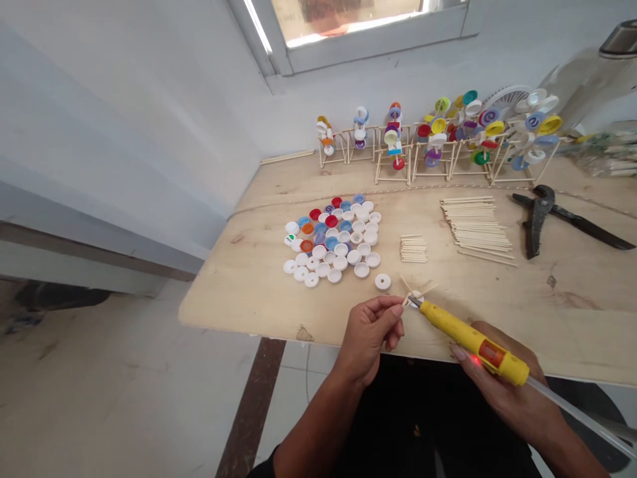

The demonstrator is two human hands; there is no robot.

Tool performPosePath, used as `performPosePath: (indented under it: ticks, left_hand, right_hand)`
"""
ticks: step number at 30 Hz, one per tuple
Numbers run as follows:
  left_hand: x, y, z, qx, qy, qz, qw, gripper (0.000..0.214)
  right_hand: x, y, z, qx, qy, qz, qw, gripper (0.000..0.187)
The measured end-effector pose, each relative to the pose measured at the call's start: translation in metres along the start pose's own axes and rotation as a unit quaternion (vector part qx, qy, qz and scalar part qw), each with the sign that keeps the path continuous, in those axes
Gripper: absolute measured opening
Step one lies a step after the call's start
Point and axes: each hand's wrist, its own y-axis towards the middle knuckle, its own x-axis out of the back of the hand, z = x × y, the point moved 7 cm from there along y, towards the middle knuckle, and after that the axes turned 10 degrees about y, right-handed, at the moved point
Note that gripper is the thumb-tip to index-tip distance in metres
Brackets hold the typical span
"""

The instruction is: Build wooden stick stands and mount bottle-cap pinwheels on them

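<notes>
Between thumb and fingers, my left hand pinches a short wooden stick near the table's front edge. Other sticks spread from a white bottle cap lying there. My right hand grips a yellow glue gun, with a clear glue stick coming out of its back end. The metal nozzle meets the sticks at the cap; whether glue is flowing is too small to tell. One loose white cap with a hole lies just beyond my left fingertips.
Many bottle caps lie left of centre. Short sticks and longer sticks are laid in piles, with black-handled pliers to the right. Stick frames carrying cap wheels line the wall, before a white fan.
</notes>
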Motion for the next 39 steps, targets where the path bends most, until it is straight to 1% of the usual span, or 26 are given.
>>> performPosePath:
  ticks: [4, 7, 9, 11, 13, 15, 18, 20, 24, 27, 29, 31, 32, 33, 36, 39]
  left_hand:
    - [0.0, 0.0, 0.0, 0.001, -0.003, 0.002, 1.0, 0.034]
    - [0.0, -0.001, 0.0, 0.005, 0.001, -0.002, 1.0, 0.035]
    - [0.001, -0.001, 0.001, 0.006, 0.004, -0.002, 1.0, 0.036]
    - [0.001, -0.001, 0.001, 0.005, 0.009, 0.003, 1.0, 0.037]
    - [0.003, 0.0, 0.0, 0.0, 0.019, 0.01, 1.0, 0.037]
    - [0.005, 0.002, -0.003, -0.014, 0.035, 0.012, 0.999, 0.036]
    - [0.009, 0.006, -0.009, -0.042, 0.073, 0.012, 0.996, 0.032]
    - [0.011, 0.01, -0.013, -0.059, 0.104, 0.015, 0.993, 0.028]
    - [0.013, 0.018, -0.02, -0.087, 0.15, 0.026, 0.985, 0.023]
    - [0.014, 0.022, -0.024, -0.106, 0.172, 0.027, 0.979, 0.021]
    - [0.015, 0.025, -0.028, -0.13, 0.203, 0.025, 0.97, 0.017]
    - [0.015, 0.026, -0.032, -0.169, 0.264, 0.022, 0.949, 0.014]
    - [0.014, 0.027, -0.033, -0.194, 0.304, 0.021, 0.933, 0.014]
    - [0.013, 0.027, -0.035, -0.22, 0.345, 0.02, 0.912, 0.013]
    - [0.009, 0.027, -0.038, -0.297, 0.455, 0.018, 0.84, 0.012]
    - [0.004, 0.026, -0.041, -0.361, 0.516, 0.02, 0.777, 0.014]
  right_hand:
    - [0.0, -0.001, -0.006, -0.021, -0.001, -0.004, 1.0, 0.019]
    - [0.0, 0.0, -0.008, -0.019, 0.001, -0.003, 1.0, 0.023]
    - [0.003, 0.0, -0.008, -0.016, 0.007, -0.018, 1.0, 0.025]
    - [0.006, 0.0, -0.009, -0.03, 0.021, -0.032, 0.999, 0.023]
    - [0.007, -0.001, -0.012, -0.064, 0.046, -0.041, 0.996, 0.019]
    - [0.009, -0.002, -0.02, -0.115, 0.085, -0.061, 0.988, 0.019]
    - [0.015, -0.007, -0.036, -0.196, 0.152, -0.125, 0.961, 0.027]
    - [0.016, -0.009, -0.044, -0.229, 0.189, -0.145, 0.944, 0.031]
    - [0.016, -0.01, -0.051, -0.246, 0.226, -0.131, 0.933, 0.026]
    - [0.013, -0.011, -0.054, -0.263, 0.237, -0.118, 0.928, 0.028]
    - [0.01, -0.011, -0.055, -0.273, 0.245, -0.11, 0.924, 0.031]
    - [0.008, -0.011, -0.055, -0.28, 0.252, -0.109, 0.92, 0.032]
    - [0.008, -0.011, -0.056, -0.283, 0.255, -0.11, 0.918, 0.033]
    - [0.009, -0.011, -0.056, -0.285, 0.259, -0.113, 0.916, 0.033]
    - [0.008, -0.011, -0.06, -0.294, 0.26, -0.112, 0.913, 0.036]
    - [0.008, -0.013, -0.065, -0.305, 0.252, -0.109, 0.912, 0.04]
